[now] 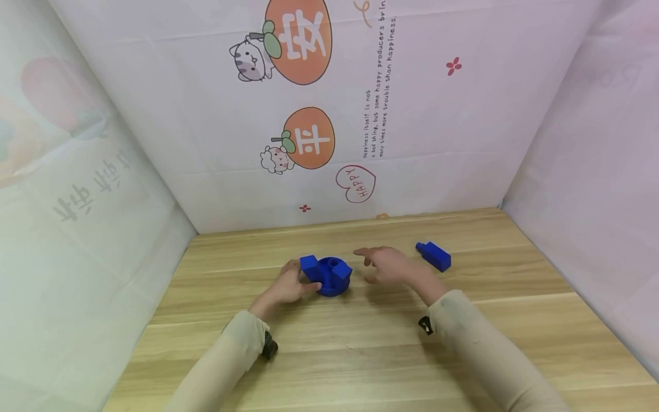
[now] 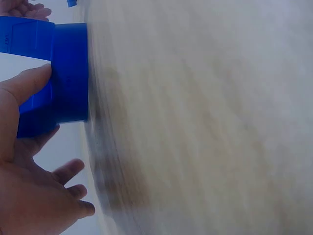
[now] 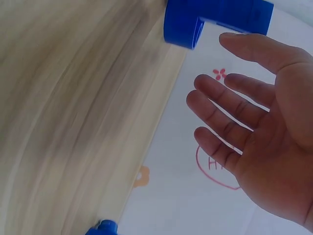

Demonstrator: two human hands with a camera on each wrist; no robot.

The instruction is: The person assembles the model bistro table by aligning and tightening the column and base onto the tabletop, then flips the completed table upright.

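In the head view a round blue plastic base (image 1: 334, 290) stands on the table, with a short tube (image 1: 333, 262) rising near its middle. Two blue blocks stick up from it, a left block (image 1: 309, 266) and a right block (image 1: 342, 271). My left hand (image 1: 288, 284) grips the base's left side, thumb at the near rim and fingers behind the left block. The left wrist view has the thumb (image 2: 36, 81) pressed to the blue plastic. Just right of the base, my right hand (image 1: 388, 266) hovers with nothing in it, fingers extended in the right wrist view.
A loose blue block with a narrow peg end (image 1: 436, 256) lies on the wooden table (image 1: 350, 355), beyond the right hand. Printed white cloth (image 1: 422, 131) forms walls at the back and both sides. Dark straps (image 1: 269, 345) show at the wrists.
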